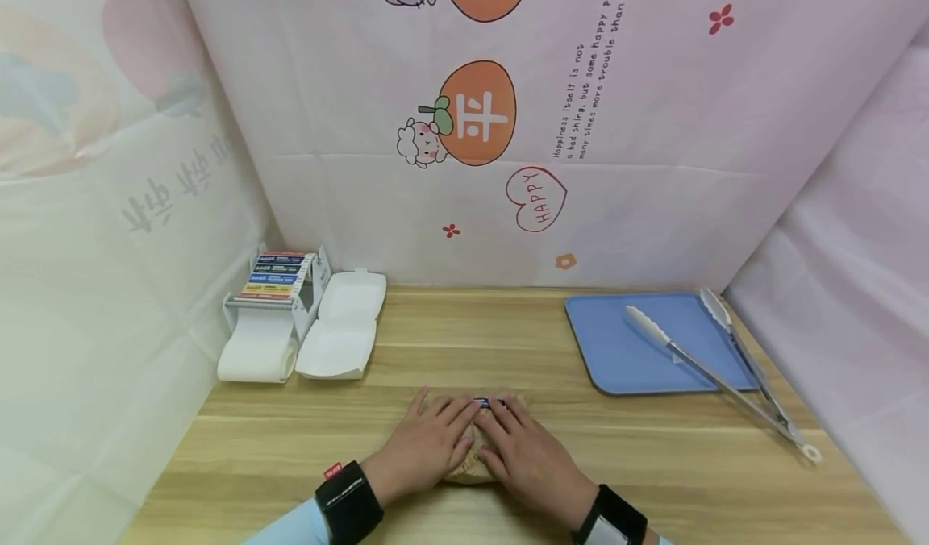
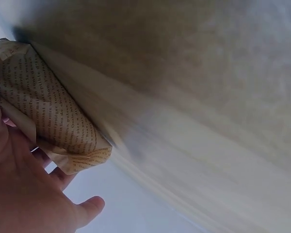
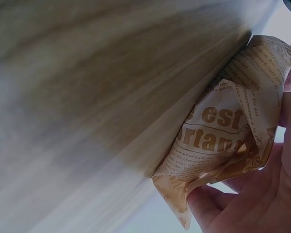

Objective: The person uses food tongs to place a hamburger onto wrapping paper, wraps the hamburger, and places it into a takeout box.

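Observation:
A package wrapped in brown printed paper (image 1: 472, 471) lies on the table between both hands. My left hand (image 1: 423, 450) rests on its left half with fairly straight fingers, and my right hand (image 1: 535, 458) lies over the right half in the same way. A small blue-and-white label (image 1: 481, 403) shows on top between the fingertips. Folded paper (image 2: 48, 107) with lines of print covers the left end in the left wrist view. In the right wrist view, the wrapper (image 3: 211, 128) has large lettering and a pointed loose corner, with my right thumb beside it.
At the back left stands a dispenser (image 1: 276, 275) of colored labels with a white roll (image 1: 254, 355) below. Beside it sits an open white box (image 1: 337, 347). A blue tray (image 1: 602, 351) lies at the back right, metal tongs (image 1: 726, 384) across it and overhanging its front edge.

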{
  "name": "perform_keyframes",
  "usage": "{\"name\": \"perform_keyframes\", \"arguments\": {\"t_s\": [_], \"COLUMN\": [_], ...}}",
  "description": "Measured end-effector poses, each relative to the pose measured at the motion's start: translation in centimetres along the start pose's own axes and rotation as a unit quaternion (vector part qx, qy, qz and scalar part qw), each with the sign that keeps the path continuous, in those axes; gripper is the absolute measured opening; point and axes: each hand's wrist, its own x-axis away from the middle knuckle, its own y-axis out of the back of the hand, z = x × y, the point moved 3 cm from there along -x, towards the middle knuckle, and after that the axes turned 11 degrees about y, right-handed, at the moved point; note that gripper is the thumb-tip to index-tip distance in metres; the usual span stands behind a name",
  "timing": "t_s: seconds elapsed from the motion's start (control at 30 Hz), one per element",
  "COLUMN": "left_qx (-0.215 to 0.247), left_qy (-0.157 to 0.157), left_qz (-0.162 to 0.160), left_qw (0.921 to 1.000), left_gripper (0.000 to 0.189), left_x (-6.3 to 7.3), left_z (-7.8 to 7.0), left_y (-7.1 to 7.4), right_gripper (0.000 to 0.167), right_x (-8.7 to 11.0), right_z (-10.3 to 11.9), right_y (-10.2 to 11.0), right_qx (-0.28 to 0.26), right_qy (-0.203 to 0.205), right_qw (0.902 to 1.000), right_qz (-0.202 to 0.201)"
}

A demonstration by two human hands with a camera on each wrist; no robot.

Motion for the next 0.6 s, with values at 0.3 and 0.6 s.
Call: {"name": "perform_keyframes", "arguments": {"t_s": [0.3,0.6], "left_qx": [0.045,0.099], "left_qy": [0.007,0.044], "left_qz": [0.021,0.011], "left_qw": [0.9987,0.9941], "left_gripper": [0.056,0.071], "left_x": [0.0,0.0], "left_z": [0.3,3.0], "left_y": [0.0,0.9], "right_gripper": [0.053,0.052], "right_x": [0.3,0.3], "right_z": [-0.4,-0.4], "right_y": [0.2,0.5], "right_qx": [-0.056,-0.064], "right_qy": [-0.003,-0.014], "right_qw": [0.9983,0.9977], "right_qz": [0.016,0.014]}}
